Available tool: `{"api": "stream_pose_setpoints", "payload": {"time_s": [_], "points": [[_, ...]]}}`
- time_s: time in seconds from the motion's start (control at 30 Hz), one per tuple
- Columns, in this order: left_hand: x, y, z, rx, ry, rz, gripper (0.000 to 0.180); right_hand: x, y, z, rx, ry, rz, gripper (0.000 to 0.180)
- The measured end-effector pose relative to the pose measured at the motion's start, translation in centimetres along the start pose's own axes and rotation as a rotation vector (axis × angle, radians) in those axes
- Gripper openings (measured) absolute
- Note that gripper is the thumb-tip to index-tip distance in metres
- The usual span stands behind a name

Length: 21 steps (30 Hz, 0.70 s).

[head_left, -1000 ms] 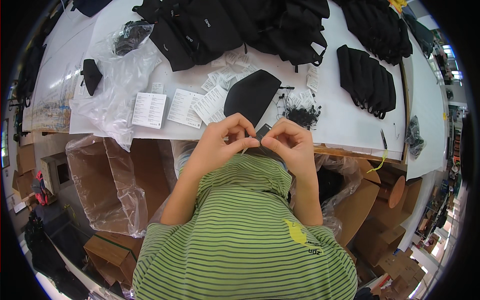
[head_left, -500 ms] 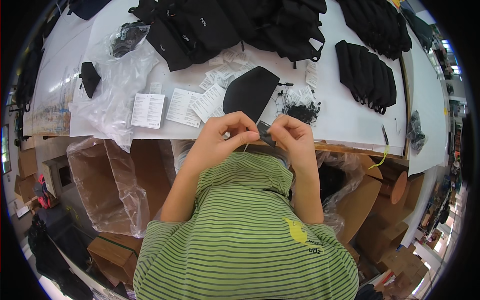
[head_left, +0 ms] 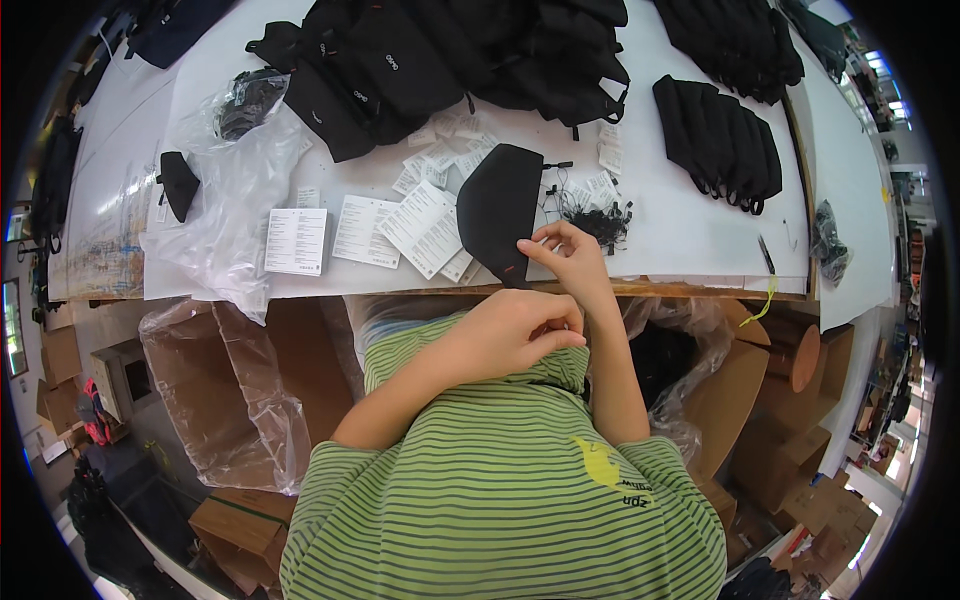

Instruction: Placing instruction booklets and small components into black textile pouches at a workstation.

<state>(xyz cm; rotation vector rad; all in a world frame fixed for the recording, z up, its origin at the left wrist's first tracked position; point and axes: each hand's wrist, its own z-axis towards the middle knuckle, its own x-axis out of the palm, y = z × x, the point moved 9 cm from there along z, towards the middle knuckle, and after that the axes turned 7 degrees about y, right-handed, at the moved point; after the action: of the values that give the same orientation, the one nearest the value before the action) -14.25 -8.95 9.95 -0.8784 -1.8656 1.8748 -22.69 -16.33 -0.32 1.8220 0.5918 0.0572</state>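
Right hand [head_left: 568, 260] has moved onto matte, tapered black cloth [head_left: 500, 205]

White worktable [head_left: 715, 235] (brown-edged), bright window [head_left: 13, 325] at far left, glare [head_left: 877, 65] upper right.

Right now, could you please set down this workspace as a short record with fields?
Right hand: the right hand has its fingertips on the right edge of the black fabric piece; pinching or only touching, unclear
Left hand: the left hand is curled near that piece's lower end; anything held is hidden
Surface: white table
Left of the piece: white printed cards; farther left, a clear plastic bag
Right of the piece: tangle of small black fasteners; farther right, row of black pouches
Far side: heap of black bags
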Motion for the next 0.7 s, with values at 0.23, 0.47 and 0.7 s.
{"api": "stream_pose_setpoints", "payload": {"time_s": [0.23,0.47,0.7], "points": [[0.8,-0.8,-0.1,0.107,0.027,0.061,0.015,0.8,-2.1,-0.1,0.115,0.032,0.472,0.025],[-6.0,-3.6,-2.7,0.104,-0.515,0.847,0.041,-2.7,10.9,-5.9,-0.476,-0.206,-0.364,0.016],[-5.6,-2.4,-4.6,0.094,-0.515,1.017,0.043,0.1,13.8,-9.6,-0.693,-0.184,-0.664,0.021]]}}
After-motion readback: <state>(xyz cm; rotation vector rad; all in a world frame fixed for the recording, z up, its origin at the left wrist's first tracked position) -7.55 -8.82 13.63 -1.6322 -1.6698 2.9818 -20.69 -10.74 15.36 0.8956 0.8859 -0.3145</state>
